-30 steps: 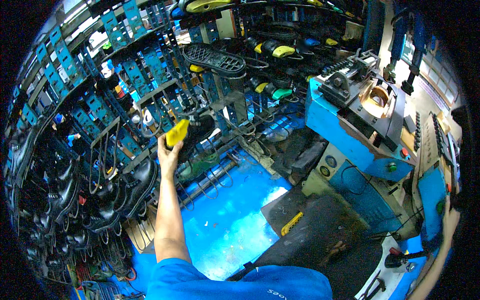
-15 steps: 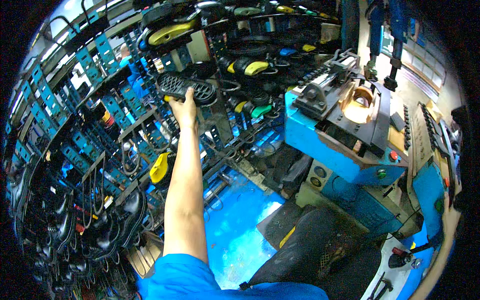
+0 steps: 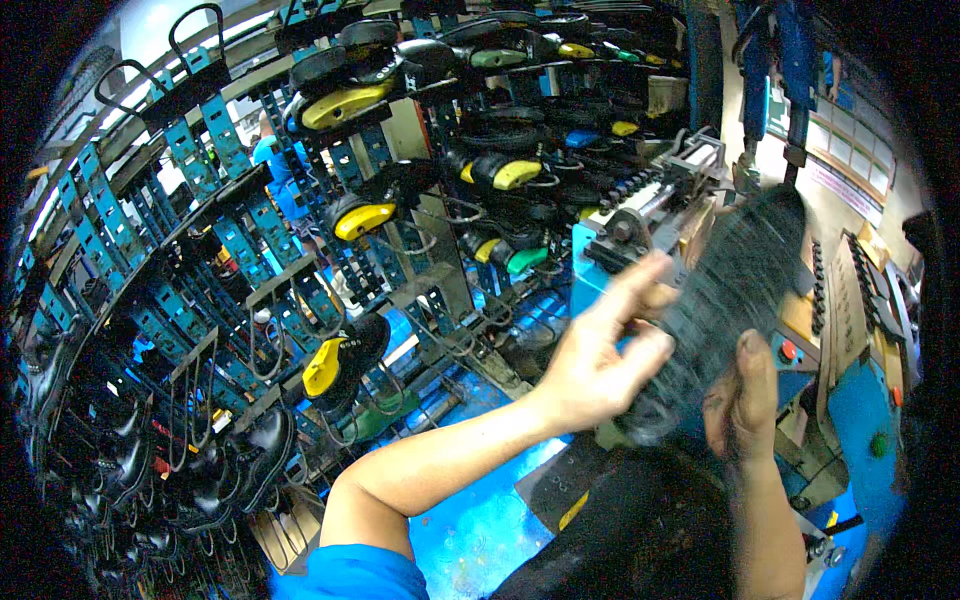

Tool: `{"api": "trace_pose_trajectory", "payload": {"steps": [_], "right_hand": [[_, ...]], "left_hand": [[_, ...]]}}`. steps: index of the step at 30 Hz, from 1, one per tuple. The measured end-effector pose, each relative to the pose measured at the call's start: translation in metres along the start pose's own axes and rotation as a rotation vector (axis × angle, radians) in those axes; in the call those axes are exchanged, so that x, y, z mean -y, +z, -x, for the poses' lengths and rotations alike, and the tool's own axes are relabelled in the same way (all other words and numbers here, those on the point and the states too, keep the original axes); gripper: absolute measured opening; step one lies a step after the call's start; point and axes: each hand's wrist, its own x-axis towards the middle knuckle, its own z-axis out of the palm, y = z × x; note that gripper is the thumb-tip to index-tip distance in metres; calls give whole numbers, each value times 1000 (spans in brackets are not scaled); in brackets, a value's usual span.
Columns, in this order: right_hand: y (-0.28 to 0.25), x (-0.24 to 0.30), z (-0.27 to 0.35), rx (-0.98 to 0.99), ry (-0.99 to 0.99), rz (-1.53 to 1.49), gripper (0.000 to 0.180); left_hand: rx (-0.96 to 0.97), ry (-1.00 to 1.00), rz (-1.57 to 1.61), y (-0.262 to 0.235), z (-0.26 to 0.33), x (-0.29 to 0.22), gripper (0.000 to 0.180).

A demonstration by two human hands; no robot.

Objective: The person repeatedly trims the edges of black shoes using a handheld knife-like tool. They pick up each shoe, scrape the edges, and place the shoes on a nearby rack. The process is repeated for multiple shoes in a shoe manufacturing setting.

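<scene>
A long black shoe sole [image 3: 735,280] is tilted in front of me, smeared by motion, with its lower end toward my lap. My right hand [image 3: 745,400] grips its lower right side, the thumb along the edge; part of the fingers is hidden. My left hand [image 3: 605,355] is at the sole's left edge with thumb and forefinger apart. Its fingertips overlap the edge, and whether they touch it I cannot tell. To the left, a yellow shoe last [image 3: 365,220] with black material on it sits on the rack.
A blue machine [image 3: 588,272] stands behind the sole, with a red button [image 3: 787,352] on its front. Racks with teal slotted plates [image 3: 225,135] fill the left. Black shoes [image 3: 265,440] hang at the lower left. Another yellow last [image 3: 322,368] sits below the first.
My left hand has left the rack, where it held a black treaded sole, and swung right. My right hand has come in from the right edge and holds a sole before me.
</scene>
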Motion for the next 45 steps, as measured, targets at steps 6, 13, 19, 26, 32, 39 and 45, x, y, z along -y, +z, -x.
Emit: {"api": "trace_pose_trajectory", "payload": {"steps": [6, 13, 19, 26, 32, 39, 45], "right_hand": [[-80, 12, 46, -140, 8, 259, 58], [-179, -11, 188, 24, 826, 882, 73], [-195, -58, 221, 335, 817, 674, 58], [-148, -77, 186, 871, 871, 1351, 81], [-67, -28, 147, 391, -144, 1185, 85], [-11, -34, 155, 128, -614, 1174, 139], [-128, -16, 281, -423, 248, 291, 94]], "left_hand": [[-321, 194, -738, -171, -149, 59, 47], [-360, -914, -1826, -412, -153, 112, 157], [-383, -541, -2124, -402, -133, 134, 124], [-423, -102, -1686, -308, -63, 62, 120], [-611, -154, -105, -177, 70, 79, 79], [-126, -69, -166, 55, 204, 88, 74], [426, -704, -612, 63, 272, 94, 68]]}}
